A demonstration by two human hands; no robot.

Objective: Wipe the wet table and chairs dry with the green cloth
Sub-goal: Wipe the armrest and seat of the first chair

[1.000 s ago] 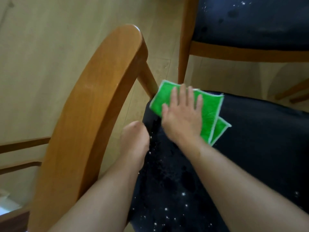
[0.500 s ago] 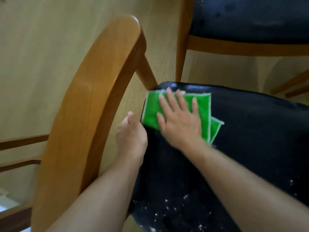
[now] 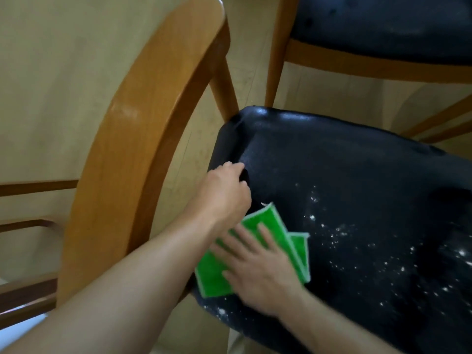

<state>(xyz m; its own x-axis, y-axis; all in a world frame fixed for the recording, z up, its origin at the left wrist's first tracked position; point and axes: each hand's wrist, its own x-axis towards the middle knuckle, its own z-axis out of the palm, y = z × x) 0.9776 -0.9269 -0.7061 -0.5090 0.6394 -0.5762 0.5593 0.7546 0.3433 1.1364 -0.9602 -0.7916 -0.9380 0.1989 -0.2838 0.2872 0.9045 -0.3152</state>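
Leftmost, the left hand (image 3: 224, 190) rests on the near chair's black seat (image 3: 357, 200) by its left edge, fingers curled over the padding. Next, the right hand (image 3: 258, 269) lies flat with fingers spread — pressing the folded green cloth (image 3: 275, 226) onto the seat's near-left part. Water droplets (image 3: 383, 251) speckle the seat to the right — no writing is readable anywhere.

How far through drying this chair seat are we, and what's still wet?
Looks done: the back strip of the near chair seat shows no droplets. In hand: the right hand presses the green cloth flat on the seat's left side, while the left hand rests on the seat edge. Left: water droplets across the seat's right and front, and the second chair's seat. The table is out of view.
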